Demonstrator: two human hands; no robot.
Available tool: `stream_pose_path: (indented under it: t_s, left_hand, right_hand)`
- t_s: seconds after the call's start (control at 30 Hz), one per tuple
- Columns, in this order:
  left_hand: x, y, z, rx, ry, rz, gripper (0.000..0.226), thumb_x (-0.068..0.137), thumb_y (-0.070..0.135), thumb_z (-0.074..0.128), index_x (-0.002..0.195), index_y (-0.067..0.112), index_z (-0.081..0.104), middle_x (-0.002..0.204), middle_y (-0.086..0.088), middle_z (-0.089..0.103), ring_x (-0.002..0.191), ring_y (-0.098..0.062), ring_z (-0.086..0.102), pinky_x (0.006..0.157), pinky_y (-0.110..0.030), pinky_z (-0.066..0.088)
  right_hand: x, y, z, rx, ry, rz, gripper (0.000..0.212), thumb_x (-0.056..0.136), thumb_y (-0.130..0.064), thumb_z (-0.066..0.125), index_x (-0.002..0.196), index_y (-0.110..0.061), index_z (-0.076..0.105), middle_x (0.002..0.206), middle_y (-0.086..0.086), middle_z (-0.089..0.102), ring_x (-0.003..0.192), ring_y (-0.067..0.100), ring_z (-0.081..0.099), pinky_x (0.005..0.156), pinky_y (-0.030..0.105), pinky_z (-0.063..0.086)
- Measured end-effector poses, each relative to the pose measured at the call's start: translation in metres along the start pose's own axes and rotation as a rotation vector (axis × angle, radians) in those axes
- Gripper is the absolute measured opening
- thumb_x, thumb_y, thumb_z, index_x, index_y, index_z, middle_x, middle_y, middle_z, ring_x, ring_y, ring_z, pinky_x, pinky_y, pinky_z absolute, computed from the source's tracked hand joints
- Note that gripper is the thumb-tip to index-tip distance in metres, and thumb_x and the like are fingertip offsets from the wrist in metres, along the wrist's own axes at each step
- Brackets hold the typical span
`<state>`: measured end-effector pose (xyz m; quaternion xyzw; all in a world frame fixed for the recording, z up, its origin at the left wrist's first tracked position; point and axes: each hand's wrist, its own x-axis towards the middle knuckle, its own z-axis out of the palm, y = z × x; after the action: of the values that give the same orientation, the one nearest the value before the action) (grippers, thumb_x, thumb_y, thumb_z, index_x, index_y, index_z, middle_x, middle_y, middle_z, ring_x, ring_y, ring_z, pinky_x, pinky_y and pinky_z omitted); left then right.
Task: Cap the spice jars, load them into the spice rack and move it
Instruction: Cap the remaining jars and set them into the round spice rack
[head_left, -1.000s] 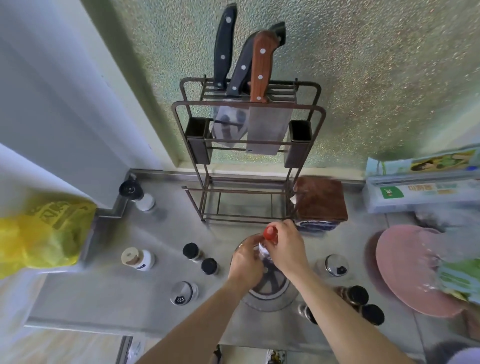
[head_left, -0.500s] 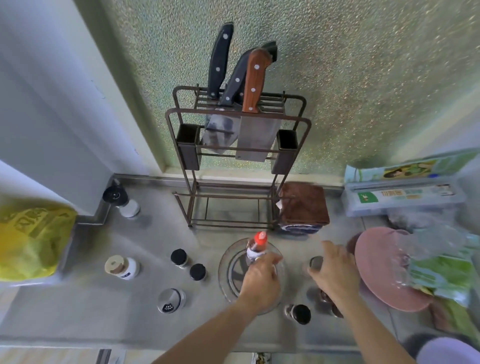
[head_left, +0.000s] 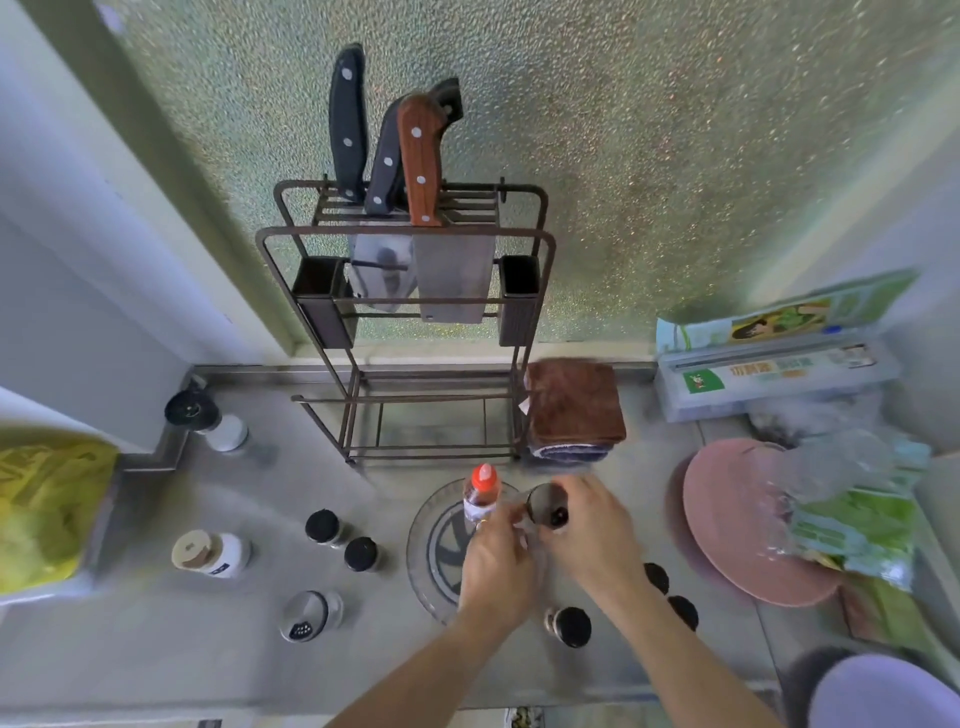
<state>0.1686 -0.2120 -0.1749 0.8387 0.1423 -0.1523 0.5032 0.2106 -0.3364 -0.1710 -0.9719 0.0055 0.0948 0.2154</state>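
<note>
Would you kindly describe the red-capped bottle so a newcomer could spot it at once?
Find the brown wire rack holding knives against the wall. Just in front of it lies a round clear tray, and the small red-capped bottle stands there beside the left hand. It alone has a red top; nearby jars have black or silver lids.

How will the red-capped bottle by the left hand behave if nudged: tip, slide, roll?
The red-capped bottle looks tall and narrow, so probably tippy. It stands upright on the smooth clear round tray, so it may slide. Its round body would likely roll once down.
</note>
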Motion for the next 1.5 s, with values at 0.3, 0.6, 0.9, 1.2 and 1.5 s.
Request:
stream_pose_path:
  t_s: [0.3, 0.6, 0.9, 1.2, 1.5]
  left_hand:
    - [0.02, -0.026, -0.001, 0.112, -0.109, -0.192, 0.035, 0.091, 0.011, 0.046, 0.123, 0.022, 0.057, 0.101, 0.002, 0.064, 0.086, -0.018, 0.058, 0.074, -0.03, 0.046]
    - [0.007, -0.019, -0.049, 0.018, -0.067, -0.126, 0.052, 0.078, 0.012, 0.047, 0.125, 0.031, 0.062, 0.094, 0.013, 0.069, 0.088, -0.013, 0.065, 0.074, -0.017, 0.052]
    - [-0.021, -0.095, -0.224, 0.196, 0.425, 0.055, 0.033, 0.089, 0.003, 0.059, 0.115, 0.02, 0.069, 0.114, 0.004, 0.07, 0.1, -0.015, 0.067, 0.089, -0.034, 0.054]
    - [0.003, -0.219, -0.296, 0.575, 0.254, -0.148, 0.057, 0.086, 0.012, 0.069, 0.139, 0.026, 0.054, 0.145, -0.007, 0.045, 0.129, -0.031, 0.048, 0.105, -0.04, 0.045]
    - [-0.002, -0.214, -0.295, 0.627, 0.26, -0.017, 0.035, 0.08, 0.002, 0.071, 0.112, 0.016, 0.067, 0.097, -0.011, 0.061, 0.083, -0.038, 0.066, 0.068, -0.041, 0.056]
  right_hand:
    - [0.015, -0.014, 0.04, -0.067, -0.123, -0.017, 0.034, 0.086, -0.03, 0.072, 0.116, -0.02, 0.06, 0.112, 0.002, 0.063, 0.104, 0.024, 0.065, 0.085, 0.03, 0.05]
    - [-0.015, -0.05, 0.012, -0.169, 0.021, 0.037, 0.044, 0.083, -0.034, 0.08, 0.119, -0.018, 0.059, 0.111, 0.003, 0.07, 0.097, 0.025, 0.07, 0.068, 0.03, 0.053]
    - [-0.038, -0.217, 0.057, 0.01, -0.138, -0.383, 0.03, 0.089, -0.036, 0.071, 0.115, -0.026, 0.063, 0.108, -0.008, 0.066, 0.096, 0.015, 0.068, 0.077, 0.028, 0.05]
    - [-0.08, -0.247, 0.163, -0.287, -0.456, -0.338, 0.06, 0.09, -0.045, 0.066, 0.139, -0.025, 0.039, 0.136, 0.003, 0.05, 0.123, 0.028, 0.053, 0.091, 0.038, 0.052]
    - [-0.088, -0.239, 0.174, -0.237, -0.417, -0.271, 0.024, 0.097, -0.019, 0.059, 0.118, -0.023, 0.047, 0.122, 0.0, 0.052, 0.116, 0.024, 0.055, 0.087, 0.035, 0.053]
